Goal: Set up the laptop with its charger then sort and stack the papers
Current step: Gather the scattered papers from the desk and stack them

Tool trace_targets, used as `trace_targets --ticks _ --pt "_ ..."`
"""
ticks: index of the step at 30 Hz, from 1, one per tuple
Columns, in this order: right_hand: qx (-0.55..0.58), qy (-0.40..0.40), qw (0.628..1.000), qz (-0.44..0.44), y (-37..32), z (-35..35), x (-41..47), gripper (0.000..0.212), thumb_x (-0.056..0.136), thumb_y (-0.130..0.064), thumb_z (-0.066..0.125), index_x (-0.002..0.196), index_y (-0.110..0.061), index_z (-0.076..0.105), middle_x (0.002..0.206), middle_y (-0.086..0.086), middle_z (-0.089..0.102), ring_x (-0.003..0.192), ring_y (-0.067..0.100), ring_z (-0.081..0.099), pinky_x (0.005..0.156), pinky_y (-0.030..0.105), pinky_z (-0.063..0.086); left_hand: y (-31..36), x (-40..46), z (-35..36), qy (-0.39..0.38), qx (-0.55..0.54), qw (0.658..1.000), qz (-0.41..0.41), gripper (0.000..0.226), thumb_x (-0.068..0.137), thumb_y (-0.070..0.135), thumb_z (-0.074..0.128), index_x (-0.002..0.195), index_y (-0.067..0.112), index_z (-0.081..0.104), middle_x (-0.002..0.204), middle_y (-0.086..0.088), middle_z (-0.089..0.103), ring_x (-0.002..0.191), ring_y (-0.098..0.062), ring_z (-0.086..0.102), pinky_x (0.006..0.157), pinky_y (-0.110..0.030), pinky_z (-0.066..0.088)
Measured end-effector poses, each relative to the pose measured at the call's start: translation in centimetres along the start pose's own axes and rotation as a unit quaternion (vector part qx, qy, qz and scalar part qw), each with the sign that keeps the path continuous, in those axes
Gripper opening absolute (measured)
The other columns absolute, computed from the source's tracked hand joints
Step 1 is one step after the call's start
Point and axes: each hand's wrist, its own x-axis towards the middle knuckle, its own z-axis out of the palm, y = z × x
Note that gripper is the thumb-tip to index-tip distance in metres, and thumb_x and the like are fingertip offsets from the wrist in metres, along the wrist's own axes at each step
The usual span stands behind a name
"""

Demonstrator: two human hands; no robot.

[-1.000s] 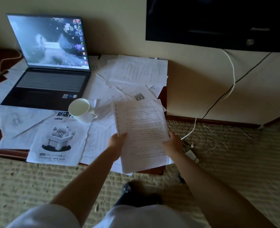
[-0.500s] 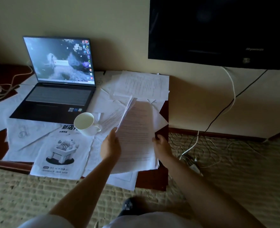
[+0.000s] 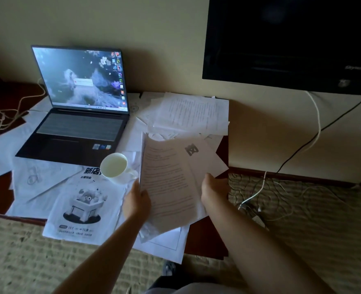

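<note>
I hold a sheaf of printed papers (image 3: pixel 169 183) above the right part of the low table. My left hand (image 3: pixel 136 201) grips its left edge and my right hand (image 3: pixel 212 188) grips its right edge. The sheaf is tilted, its left side raised. A sheet with a dark square mark (image 3: pixel 203 153) fans out behind it. The open laptop (image 3: pixel 79 115) stands at the back left with its screen lit. Loose papers (image 3: pixel 192 113) lie piled at the back right, and a printed flyer (image 3: pixel 79 204) lies at the front edge. The charger cable (image 3: pixel 16 111) trails off to the left.
A white cup (image 3: pixel 114 167) stands on the papers just left of the sheaf. The dark wooden table (image 3: pixel 207 238) shows at its front right corner. A black television (image 3: pixel 292 41) hangs on the wall. Tangled cables and a plug (image 3: pixel 254 206) lie on the woven mat at right.
Both hands lifted the sheaf off the table and tipped it, left edge up; it now spreads wider, with the marked sheet fanned out behind. The view shifted right and down.
</note>
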Motion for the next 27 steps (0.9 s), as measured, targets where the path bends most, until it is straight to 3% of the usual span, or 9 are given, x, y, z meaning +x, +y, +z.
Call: trace_targets --ticks 3,6,7,9,12,15,20,23,27 --pt "0.078 -0.075 0.992 -0.057 -0.9 0.5 -0.6 0.049 0.088 -0.016 0.060 0.135 -0.007 0.049 0.127 0.011 0.057 0.110 0.030 0.058 0.087 0.034 0.045 0.4 0.0 0.0 -0.017 -0.018 1.000 0.003 0.037 0.087 0.015 0.038 0.118 0.019 0.056 0.099 -0.004 0.061 0.089 -0.021 0.056 0.079 -0.034 0.047" --pt "-0.066 -0.147 0.976 -0.147 -0.5 0.7 0.0 0.017 0.087 -0.018 0.058 0.096 -0.008 0.068 0.086 0.008 0.067 0.078 0.025 0.062 0.066 0.028 0.045 0.5 0.2 0.2 -0.037 -0.019 0.999 0.001 0.039 0.089 0.000 0.041 0.121 0.015 0.058 0.097 -0.001 0.059 0.085 -0.016 0.051 0.065 -0.025 0.039" --pt "-0.139 -0.141 0.966 -0.167 -0.4 0.4 -0.2 0.019 0.088 -0.019 0.057 0.096 -0.006 0.067 0.090 0.011 0.067 0.084 0.029 0.063 0.068 0.029 0.045 0.4 0.3 0.4 -0.038 -0.025 0.999 0.005 0.038 0.088 -0.001 0.041 0.119 0.014 0.058 0.094 0.001 0.058 0.083 -0.015 0.051 0.060 -0.023 0.037" --pt "-0.213 -0.034 0.941 -0.261 -0.1 0.2 -0.4 0.026 0.094 -0.020 0.052 0.105 0.001 0.062 0.108 0.019 0.063 0.101 0.035 0.060 0.079 0.035 0.044 0.3 0.4 0.5 -0.034 -0.038 0.999 0.011 0.039 0.086 -0.001 0.043 0.118 0.014 0.060 0.091 0.001 0.059 0.083 -0.016 0.054 0.059 -0.022 0.038" --pt "-0.083 0.078 0.929 -0.353 -1.5 -1.1 -1.6 0.031 0.099 -0.013 0.042 0.119 0.007 0.053 0.120 0.025 0.056 0.110 0.037 0.055 0.087 0.039 0.040 0.3 0.4 0.4 -0.032 -0.046 0.998 0.001 0.042 0.085 -0.002 0.045 0.121 0.014 0.059 0.099 -0.004 0.063 0.089 -0.019 0.055 0.073 -0.026 0.038" --pt "-0.016 0.112 0.927 -0.359 -3.6 -3.3 -1.2 0.031 0.100 -0.007 0.034 0.123 0.007 0.048 0.124 0.023 0.054 0.111 0.036 0.055 0.089 0.035 0.037 0.6 0.0 0.0 -0.022 -0.046 0.999 0.000 0.040 0.087 -0.002 0.045 0.121 0.014 0.059 0.108 -0.008 0.064 0.089 -0.015 0.048 0.077 -0.025 0.036" --pt "-0.021 0.123 0.911 -0.392 -5.8 -7.1 -2.2 0.035 0.097 -0.004 0.031 0.129 -0.001 0.045 0.126 0.017 0.056 0.111 0.034 0.055 0.087 0.034 0.039 0.6 -0.1 0.5 -0.052 -0.066 0.996 0.016 0.040 0.087 -0.001 0.042 0.111 0.024 0.062 0.098 -0.001 0.064 0.100 -0.025 0.059 0.080 -0.028 0.040" --pt "-0.054 0.118 0.915 -0.382 -6.9 -8.9 -3.3 0.036 0.096 -0.003 0.031 0.129 -0.006 0.045 0.124 0.013 0.058 0.107 0.033 0.057 0.077 0.030 0.037 1.1 0.3 0.6 0.006 -0.047 0.998 0.033 0.038 0.093 0.010 0.039 0.111 0.036 0.061 0.105 0.005 0.065 0.101 -0.023 0.061 0.080 -0.029 0.041" --pt "-0.076 0.159 0.891 -0.418 -9.1 -11.3 -4.0 0.034 0.094 -0.003 0.034 0.126 -0.006 0.046 0.126 0.012 0.056 0.104 0.037 0.058 0.075 0.037 0.041 3.5 -0.4 -1.0 0.040 0.035 0.996 0.071 0.060 0.090 -0.003 0.035 0.141 0.026 0.042 0.133 -0.002 0.054 0.114 -0.026 0.055 0.090 -0.043 0.046"
